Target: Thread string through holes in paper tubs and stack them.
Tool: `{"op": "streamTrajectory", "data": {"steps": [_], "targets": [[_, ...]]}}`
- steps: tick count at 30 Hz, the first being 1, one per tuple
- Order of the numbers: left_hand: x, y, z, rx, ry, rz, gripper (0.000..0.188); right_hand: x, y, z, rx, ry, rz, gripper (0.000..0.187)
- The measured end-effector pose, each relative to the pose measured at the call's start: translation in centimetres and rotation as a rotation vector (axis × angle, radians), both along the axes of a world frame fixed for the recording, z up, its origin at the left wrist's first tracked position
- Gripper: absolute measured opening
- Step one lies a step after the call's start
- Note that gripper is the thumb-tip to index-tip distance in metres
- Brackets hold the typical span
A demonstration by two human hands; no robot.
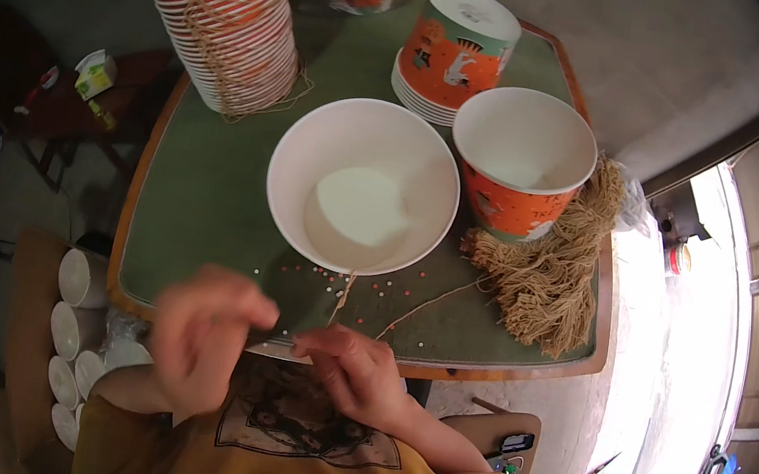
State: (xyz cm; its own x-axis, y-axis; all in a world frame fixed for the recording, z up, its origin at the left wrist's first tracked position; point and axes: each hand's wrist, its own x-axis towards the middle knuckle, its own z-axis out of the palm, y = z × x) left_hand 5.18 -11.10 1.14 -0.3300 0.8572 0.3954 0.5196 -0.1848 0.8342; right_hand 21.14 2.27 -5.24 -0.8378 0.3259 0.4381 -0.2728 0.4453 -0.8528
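Observation:
A large white paper tub (295,175) stands mouth up in front of me, its inside bare. A short piece of twine (343,298) runs from its near rim toward my right hand (354,375). That hand is at the table's near edge, fingers bent and pinched together. A second strand (428,305) leads from a tan twine bundle (552,297) to the same hand. My left hand (209,324) is raised beside it, forefinger toward the right hand, and smeared by motion; whether it grips anything is unclear. Small pink and white beads (379,286) lie between tub and hands.
An upright orange printed tub (512,203) stands by the bundle, with upside-down stacked tubs (460,58) behind. A tall nested stack (224,27), tied with twine, rises at the green table's (198,200) far left. White tubs (76,329) sit lower left; a chair (492,435) stands lower right.

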Motion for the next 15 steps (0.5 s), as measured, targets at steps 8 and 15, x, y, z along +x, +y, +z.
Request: {"op": "streamTrajectory", "data": {"steps": [8, 15], "targets": [[1.0, 5.9, -3.4, -0.431, -1.149, -0.286, 0.023, 0.8, -0.4, -0.3, -0.030, -0.033, -0.154, 0.020], [1.9, 7.0, -4.4, -0.268, -1.205, -0.166, 0.016, 1.6, -0.1, -1.4, 0.027, -0.089, -0.142, 0.024]]}}
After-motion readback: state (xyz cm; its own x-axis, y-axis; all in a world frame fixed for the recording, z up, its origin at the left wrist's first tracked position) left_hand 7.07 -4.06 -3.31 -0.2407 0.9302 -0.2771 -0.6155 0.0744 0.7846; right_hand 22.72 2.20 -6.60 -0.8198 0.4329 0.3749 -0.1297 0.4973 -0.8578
